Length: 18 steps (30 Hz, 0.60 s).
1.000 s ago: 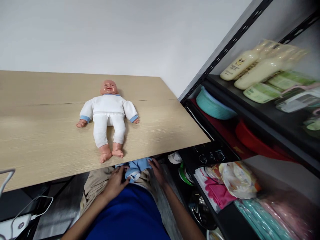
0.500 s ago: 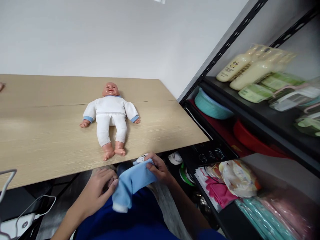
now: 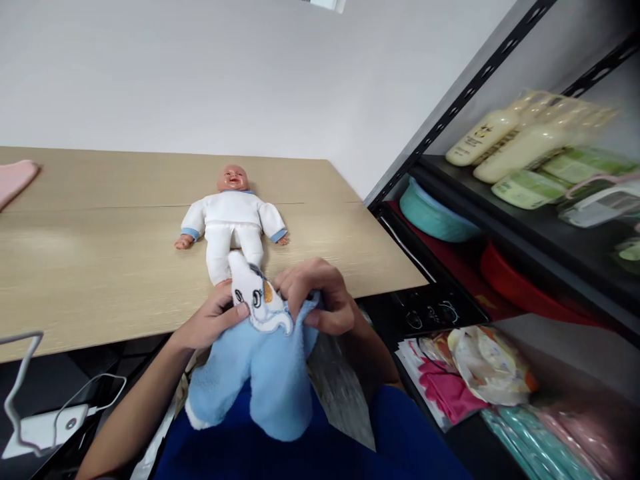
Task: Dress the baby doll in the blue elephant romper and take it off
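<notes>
A light blue fleece baby garment (image 3: 280,380) with a white elephant patch (image 3: 253,303) and a white cuff is stretched between my hands, its two tube-like parts hanging over my lap. My left hand (image 3: 215,320) pinches it beside the patch, thumb on top. At the other side, the curled fingers of my right hand (image 3: 317,293) grip its bunched edge. Just beyond lies a doll (image 3: 233,213) on its back on the table, dressed in a white top and white trousers with blue trim. The garment and my hands cover the doll's feet.
The wooden table (image 3: 100,267) ends at a wall. A pink cloth (image 3: 15,180) lies at its far left. On the right, a black shelf rack (image 3: 530,223) holds cream bottles (image 3: 530,143), a teal basin (image 3: 435,213) and a red basin (image 3: 530,287). A white cable (image 3: 23,380) hangs lower left.
The garment has been unfolded and raised to the table edge, so the elephant patch now shows. My left hand, earlier beside it, now grips it. The view has shifted slightly left.
</notes>
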### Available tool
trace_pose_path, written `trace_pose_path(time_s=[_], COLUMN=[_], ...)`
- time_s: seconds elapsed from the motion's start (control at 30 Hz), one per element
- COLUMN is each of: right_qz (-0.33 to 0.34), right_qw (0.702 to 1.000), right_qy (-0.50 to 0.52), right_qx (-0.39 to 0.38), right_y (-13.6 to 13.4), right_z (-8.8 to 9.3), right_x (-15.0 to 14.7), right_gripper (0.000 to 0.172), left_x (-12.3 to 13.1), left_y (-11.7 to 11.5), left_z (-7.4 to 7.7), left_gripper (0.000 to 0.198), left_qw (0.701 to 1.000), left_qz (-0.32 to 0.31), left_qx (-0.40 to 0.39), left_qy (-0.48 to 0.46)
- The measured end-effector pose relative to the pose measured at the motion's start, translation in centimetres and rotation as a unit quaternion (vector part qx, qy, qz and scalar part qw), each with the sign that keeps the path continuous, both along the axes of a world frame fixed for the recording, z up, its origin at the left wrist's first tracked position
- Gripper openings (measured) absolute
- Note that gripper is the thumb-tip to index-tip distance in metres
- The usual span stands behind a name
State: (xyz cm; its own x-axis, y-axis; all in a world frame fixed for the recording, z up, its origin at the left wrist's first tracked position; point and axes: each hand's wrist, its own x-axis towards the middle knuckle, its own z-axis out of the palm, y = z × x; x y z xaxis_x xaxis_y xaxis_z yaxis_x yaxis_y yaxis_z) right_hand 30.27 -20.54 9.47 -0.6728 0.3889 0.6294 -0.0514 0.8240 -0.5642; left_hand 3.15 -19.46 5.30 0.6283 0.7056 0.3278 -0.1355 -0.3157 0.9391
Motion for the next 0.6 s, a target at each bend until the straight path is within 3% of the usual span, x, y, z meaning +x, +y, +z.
trace_pose_path(time_s=[0.1,0.13,0.2,0.3,0.37,0.47,0.53,0.6], right_qz=[-0.056,-0.078,-0.098,-0.045,-0.036,-0.099,-0.107,-0.101], right_qw=[0.991,0.990,0.991,0.997,0.995,0.986,0.982,0.980], right_qy=[0.118,0.118,0.083,0.020,-0.009,-0.053,-0.089,-0.104], right_qx=[-0.020,-0.023,-0.030,-0.062,-0.092,-0.126,-0.128,-0.135], right_y=[-0.7,-0.8,-0.7,-0.1,0.2,0.0,-0.4,-0.7], right_z=[1.1,1.4,1.7,1.6,1.3,1.0,1.0,1.2], right_x=[0.3,0.4,0.4,0.4,0.4,0.7,1.0,1.0], right_gripper=[0.021,0.024,0.050,0.099,0.110,0.087,0.062,0.047], left_x=[-0.5,-0.6,-0.7,-0.4,0.0,0.2,0.0,-0.2], left_y=[-0.2,-0.1,0.2,0.6,0.7,0.6,0.7,0.9], left_z=[1.0,1.6,3.3,5.3,5.9,5.6,5.2,5.0], left_gripper=[0.048,0.046,0.045,0.043,0.038,0.028,0.026,0.026], left_qw=[0.997,0.996,0.994,0.988,0.984,0.970,0.956,0.949], left_qz=[0.070,0.074,0.060,0.043,0.070,0.160,0.216,0.230], left_qx=[0.019,0.040,0.088,0.141,0.157,0.178,0.194,0.209], left_qy=[-0.009,0.003,0.035,0.056,0.053,0.049,0.047,0.044])
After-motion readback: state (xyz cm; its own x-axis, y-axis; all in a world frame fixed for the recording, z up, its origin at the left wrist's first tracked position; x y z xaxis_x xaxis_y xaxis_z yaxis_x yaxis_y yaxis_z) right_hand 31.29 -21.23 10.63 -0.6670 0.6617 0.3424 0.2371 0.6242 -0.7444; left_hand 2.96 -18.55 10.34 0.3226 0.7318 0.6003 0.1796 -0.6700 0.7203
